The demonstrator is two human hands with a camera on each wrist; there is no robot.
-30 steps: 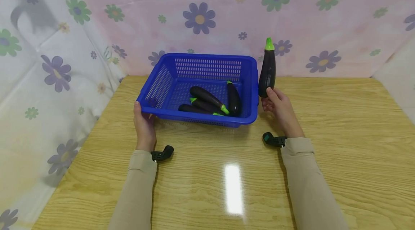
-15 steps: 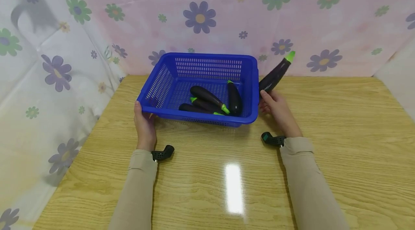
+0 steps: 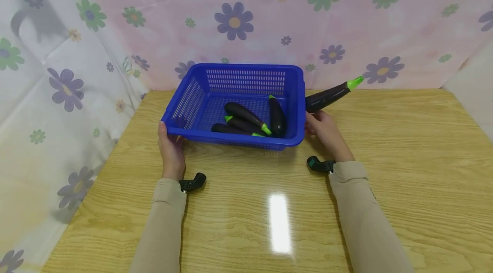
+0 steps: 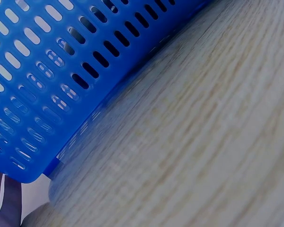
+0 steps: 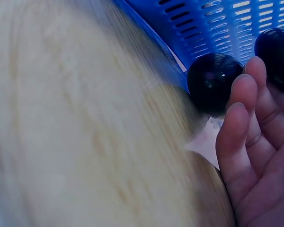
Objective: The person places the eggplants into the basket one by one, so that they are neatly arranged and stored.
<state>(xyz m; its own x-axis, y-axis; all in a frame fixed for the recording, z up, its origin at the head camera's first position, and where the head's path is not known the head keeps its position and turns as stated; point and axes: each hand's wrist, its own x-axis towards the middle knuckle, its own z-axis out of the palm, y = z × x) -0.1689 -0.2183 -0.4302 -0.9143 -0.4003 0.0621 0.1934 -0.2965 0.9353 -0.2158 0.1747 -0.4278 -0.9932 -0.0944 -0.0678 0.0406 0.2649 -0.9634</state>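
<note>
A blue plastic basket (image 3: 300,106) sits tilted in the middle. My left hand (image 3: 170,155) grips its front left corner, thumb on the rim and fingers underneath. Several dark eggplants (image 3: 246,115) with green stem ends lie inside. At the basket's right side, my right hand (image 3: 325,134) holds an eggplant (image 3: 327,96) near its blunt end; the stem end points right and slightly up. In the right wrist view, the round end of one eggplant (image 5: 215,82) shows by the fingertips and another dark round end (image 5: 277,56) behind the fingers. The basket wall partly hides the grip in the head view.
A wood-grain table (image 3: 239,221) spreads under everything, with a bright reflection near the front. Flowered cloth (image 3: 235,20) hangs behind and on the left. Each wrist carries a small black camera mount (image 3: 194,182).
The eggplant in my right hand has tipped from upright to nearly level, its stem end swinging right and down. The right hand has shifted slightly left; the left hand and basket stay put.
</note>
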